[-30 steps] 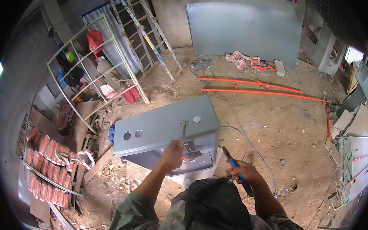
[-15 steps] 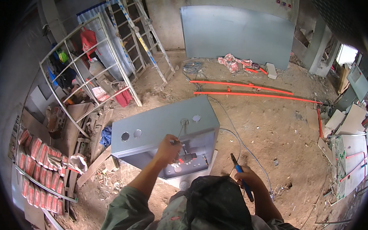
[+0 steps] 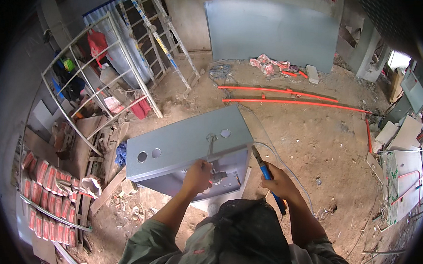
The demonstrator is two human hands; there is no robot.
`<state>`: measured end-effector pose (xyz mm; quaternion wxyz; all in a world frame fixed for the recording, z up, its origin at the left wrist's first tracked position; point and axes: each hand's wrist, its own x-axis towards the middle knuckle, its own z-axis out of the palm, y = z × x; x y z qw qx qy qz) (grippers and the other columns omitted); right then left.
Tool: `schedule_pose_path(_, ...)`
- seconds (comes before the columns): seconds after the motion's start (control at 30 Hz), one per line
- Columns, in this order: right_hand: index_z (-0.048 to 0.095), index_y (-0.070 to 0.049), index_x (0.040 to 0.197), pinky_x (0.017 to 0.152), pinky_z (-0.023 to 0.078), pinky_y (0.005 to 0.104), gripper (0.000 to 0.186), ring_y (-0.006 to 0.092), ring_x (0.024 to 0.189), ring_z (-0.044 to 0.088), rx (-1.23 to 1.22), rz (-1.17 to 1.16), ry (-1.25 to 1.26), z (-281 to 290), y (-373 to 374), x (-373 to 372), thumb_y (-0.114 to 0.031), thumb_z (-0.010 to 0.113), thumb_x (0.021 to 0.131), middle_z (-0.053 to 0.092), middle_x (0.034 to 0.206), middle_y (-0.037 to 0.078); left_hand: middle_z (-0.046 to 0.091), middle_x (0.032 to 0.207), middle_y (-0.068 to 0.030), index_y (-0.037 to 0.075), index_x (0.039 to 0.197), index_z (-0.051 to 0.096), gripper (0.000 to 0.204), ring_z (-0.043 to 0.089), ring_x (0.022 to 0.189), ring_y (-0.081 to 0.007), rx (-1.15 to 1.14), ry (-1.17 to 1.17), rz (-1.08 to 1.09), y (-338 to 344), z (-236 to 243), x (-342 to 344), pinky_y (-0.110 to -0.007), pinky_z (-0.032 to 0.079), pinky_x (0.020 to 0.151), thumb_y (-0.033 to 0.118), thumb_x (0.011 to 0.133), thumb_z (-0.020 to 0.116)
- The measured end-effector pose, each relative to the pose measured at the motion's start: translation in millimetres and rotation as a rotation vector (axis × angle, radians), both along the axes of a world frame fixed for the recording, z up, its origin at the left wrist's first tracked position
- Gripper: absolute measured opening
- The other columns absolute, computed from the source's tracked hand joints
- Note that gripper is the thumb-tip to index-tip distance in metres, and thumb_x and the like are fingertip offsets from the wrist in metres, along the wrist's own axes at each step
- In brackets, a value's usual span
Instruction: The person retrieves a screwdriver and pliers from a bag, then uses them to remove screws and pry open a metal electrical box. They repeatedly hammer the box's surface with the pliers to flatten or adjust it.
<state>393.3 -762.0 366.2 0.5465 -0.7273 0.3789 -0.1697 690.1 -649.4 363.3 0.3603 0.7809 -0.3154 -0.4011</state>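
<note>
A grey metal box [image 3: 187, 139] with round holes in its upper face stands tilted in front of me, its open side toward me. From one hole a thin grey cable [image 3: 211, 146] runs down to my left hand [image 3: 197, 177], whose fingers are closed at its end by the opening. Inside the box, beside these fingers, sits a dark fitting [image 3: 220, 175]. My right hand [image 3: 281, 182] grips blue-handled pliers [image 3: 265, 171]; their dark jaws point up beside the box's right corner, apart from it. Whether the jaws are closed is too small to tell.
Orange pipes [image 3: 279, 103] and a large grey panel [image 3: 272, 35] lie beyond the box. At left stand a metal frame [image 3: 124, 76], a stepladder [image 3: 159, 37] and stacked red packages [image 3: 48, 198]. A grey cable [image 3: 292, 171] trails across the dirt floor at right.
My right hand has brought the pliers up and left, close to the box's right corner. My left hand has shifted slightly right and down at the opening.
</note>
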Motion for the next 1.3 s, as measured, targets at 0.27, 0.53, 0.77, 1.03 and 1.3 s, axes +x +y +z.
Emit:
schedule_pose_path(0.27,0.057,-0.003,0.141,0.068,0.049,0.0303,0.057,0.0134,0.076,0.058,0.238,0.196,-0.059,-28,-15,18,-0.013,0.071,0.087,0.059,0.088,0.002,0.074,0.101,-0.0281,0.002,0.122,0.063,0.04,0.069,0.099,-0.0521,-0.093,-0.392,-0.002,18,-34,-25,-0.056,0.053,0.086,0.039,0.107,0.053)
schedule_pose_path(0.53,0.033,-0.005,0.157,0.068,0.056,0.0376,0.075,0.0247,0.075,0.065,1.056,0.172,-0.584,-17,-20,23,-0.003,0.06,0.087,0.063,0.097,0.014,0.074,0.095,-0.0244,0.002,0.122,0.064,0.042,0.071,0.095,-0.0465,-0.123,-0.369,0.038,18,-35,-26,-0.053,0.054,0.083,0.04,0.107,0.054)
schedule_pose_path(0.77,0.038,0.0,0.153,0.084,0.058,0.0468,0.074,0.033,0.084,0.071,0.988,0.074,-0.393,-35,-32,15,0.0,0.055,0.081,0.065,0.112,0.025,0.07,0.084,-0.0162,-0.001,0.119,0.063,0.038,0.074,0.073,-0.028,-0.006,0.178,-0.031,7,2,1,-0.041,0.055,0.065,0.033,0.104,0.056)
schedule_pose_path(1.03,0.042,0.002,0.149,0.093,0.055,0.0408,0.072,0.0332,0.096,0.071,0.762,0.101,-0.263,3,-24,32,-0.002,0.058,0.079,0.066,0.126,0.03,0.064,0.079,-0.0093,-0.001,0.14,0.055,0.044,0.059,0.048,-0.0165,-0.026,0.046,-0.303,38,90,92,-0.032,0.047,0.044,0.024,0.104,0.055)
schedule_pose_path(1.3,0.051,0.004,0.145,0.073,0.057,0.0338,0.063,0.0305,0.105,0.077,0.782,0.131,0.106,57,-35,116,-0.006,0.056,0.083,0.071,0.129,0.022,0.059,0.077,-0.0038,0.002,0.148,0.052,0.044,0.059,0.053,-0.0114,-0.162,0.293,-0.199,36,48,144,-0.027,0.048,0.048,0.018,0.108,0.054)
